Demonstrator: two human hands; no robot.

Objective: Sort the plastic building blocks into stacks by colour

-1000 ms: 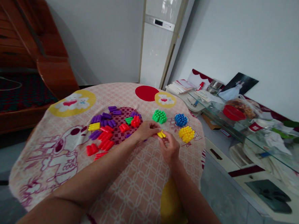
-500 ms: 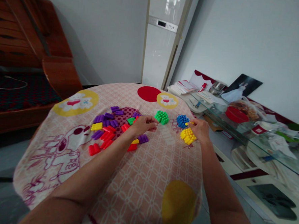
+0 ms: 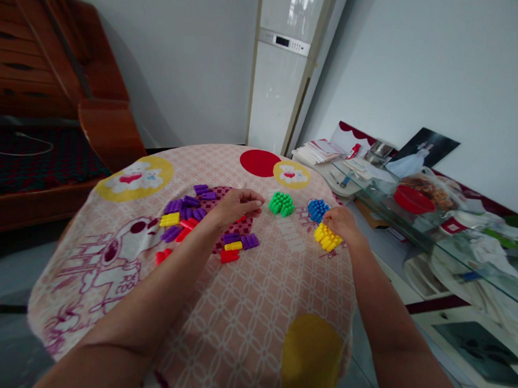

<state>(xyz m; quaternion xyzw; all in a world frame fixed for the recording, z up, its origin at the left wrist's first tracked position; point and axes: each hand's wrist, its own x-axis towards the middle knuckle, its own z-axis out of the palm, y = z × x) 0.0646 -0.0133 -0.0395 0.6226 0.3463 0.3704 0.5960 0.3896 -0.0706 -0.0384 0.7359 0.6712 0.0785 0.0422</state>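
Observation:
My left hand (image 3: 239, 207) hovers over the dark red patterned patch of the cloth, its fingers loosely apart and nothing visible in them. A red plastic piece (image 3: 241, 219) shows partly below it. At the right, my right hand (image 3: 340, 222) has its fingers pinched together at the back of the yellow cluster (image 3: 327, 238); what lies between the fingertips is hidden. The blue cluster (image 3: 318, 209) stands just behind these fingers. Between the hands is a green cluster (image 3: 281, 203). Purple pieces (image 3: 191, 201), yellow pieces (image 3: 169, 219) and red pieces (image 3: 230, 256) lie scattered around my left arm.
A patterned cloth (image 3: 252, 310) covers the round table. To the right stands a glass-topped shelf (image 3: 390, 208) with papers, a red bowl (image 3: 413, 199) and plastic bags. A wooden bench (image 3: 105, 120) is at the left, a tall white cabinet-like unit (image 3: 274, 95) behind.
My right hand has moved slightly left and down onto the yellow cluster; the small yellow piece in its fingertips is now out of sight. My left hand has drawn back left and up.

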